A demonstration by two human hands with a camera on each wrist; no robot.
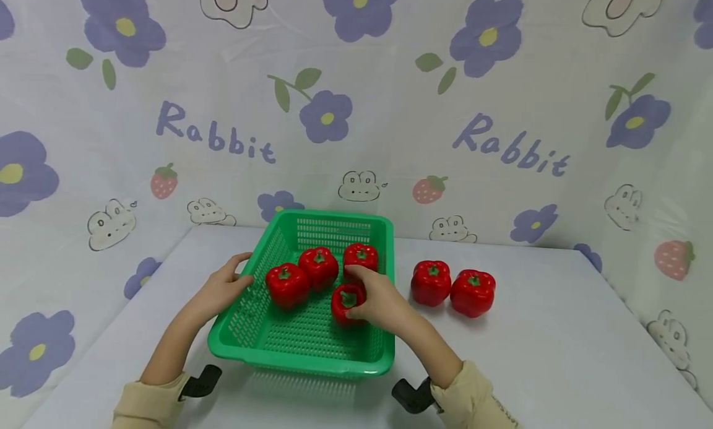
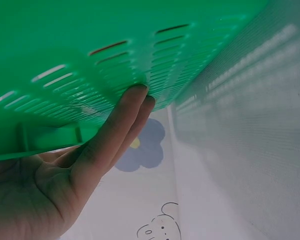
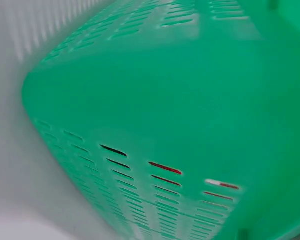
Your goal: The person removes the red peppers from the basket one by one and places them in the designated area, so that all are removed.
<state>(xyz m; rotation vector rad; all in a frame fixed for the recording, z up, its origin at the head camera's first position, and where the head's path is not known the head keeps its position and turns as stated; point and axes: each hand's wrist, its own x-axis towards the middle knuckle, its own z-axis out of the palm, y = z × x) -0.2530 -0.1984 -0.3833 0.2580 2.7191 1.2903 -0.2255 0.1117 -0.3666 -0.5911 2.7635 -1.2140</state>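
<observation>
we see the basket (image 1: 301,359) at lower centre on the bench (image 1: 557,342), four peppers (image 1: 286,286) within it, two peppers (image 1: 431,285) right of it.

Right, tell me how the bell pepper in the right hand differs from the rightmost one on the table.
The gripped bell pepper is inside the green basket; the rightmost bell pepper sits on the white table. The right hand partly covers the gripped bell pepper, while no hand touches the rightmost bell pepper. Both are red with green stems.
</observation>
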